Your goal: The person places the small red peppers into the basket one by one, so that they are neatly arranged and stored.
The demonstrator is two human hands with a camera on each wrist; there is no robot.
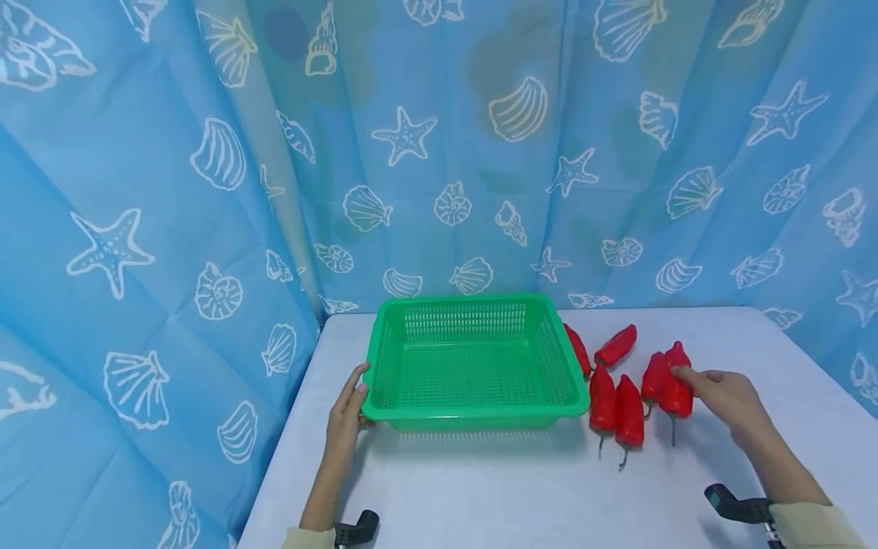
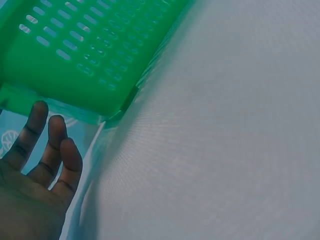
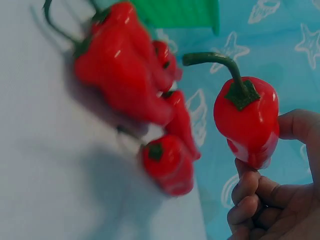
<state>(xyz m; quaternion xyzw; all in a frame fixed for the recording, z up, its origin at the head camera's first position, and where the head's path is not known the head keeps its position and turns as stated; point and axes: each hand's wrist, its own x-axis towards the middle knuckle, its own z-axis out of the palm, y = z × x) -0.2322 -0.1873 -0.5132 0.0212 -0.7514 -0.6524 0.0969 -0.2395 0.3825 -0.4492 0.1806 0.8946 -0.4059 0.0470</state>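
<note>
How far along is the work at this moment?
Done: nothing evident; the green rectangular plastic basket holds no glossy red peppers; the left hand is at its left rim.
In hand: the right hand pinches one green-stemmed red pepper.
Left, seemingly: five other red peppers lying on the white table, right of the basket.

A blue curtain [image 1: 473, 160] hangs in loose folds behind the white tabletop [image 1: 480, 496] and along both its sides — printed all over with white starfish [image 1: 405, 137] and seashells [image 1: 519, 110] (some fan-shaped, some spiralled). Darker, blotchy patches tint its upper part. The light is soft — shadows on the white look blurred.
</note>
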